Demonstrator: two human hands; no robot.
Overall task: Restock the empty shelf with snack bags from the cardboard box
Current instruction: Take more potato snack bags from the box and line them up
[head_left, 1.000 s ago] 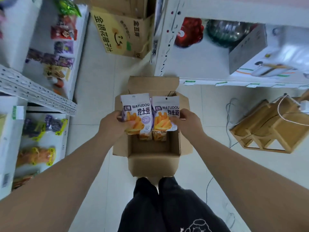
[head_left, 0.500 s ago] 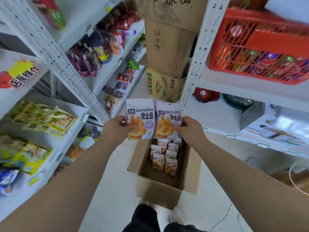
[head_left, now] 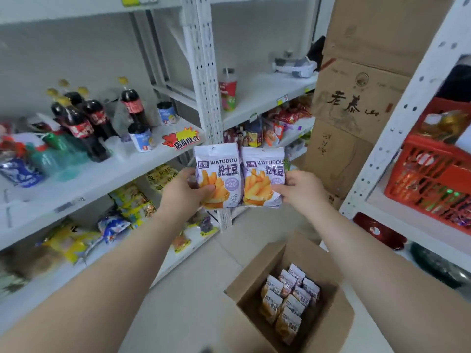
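Note:
My left hand (head_left: 182, 193) grips a purple and white WATUDOU snack bag (head_left: 218, 174) by its lower left corner. My right hand (head_left: 302, 191) pinches a second, matching snack bag (head_left: 262, 177) by its lower right edge. Both bags stand upright side by side at chest height, in front of a white shelf post. The open cardboard box (head_left: 254, 284) sits on the floor below my right forearm, with several more of the same bags (head_left: 288, 299) stacked inside. A mostly bare white shelf (head_left: 265, 91) lies beyond the bags, up and to the right.
Cola bottles (head_left: 84, 121) and cups crowd the left shelf at hand height, with snack packs on the shelves below. Tall stacked cartons (head_left: 356, 103) stand behind the box. A red basket (head_left: 430, 179) sits on the right rack. Pale floor tiles (head_left: 183, 296) lie between the racks.
Both hands have lifted the two bags up from the box. The view has swung up and left, from the box on the floor to the drinks shelves.

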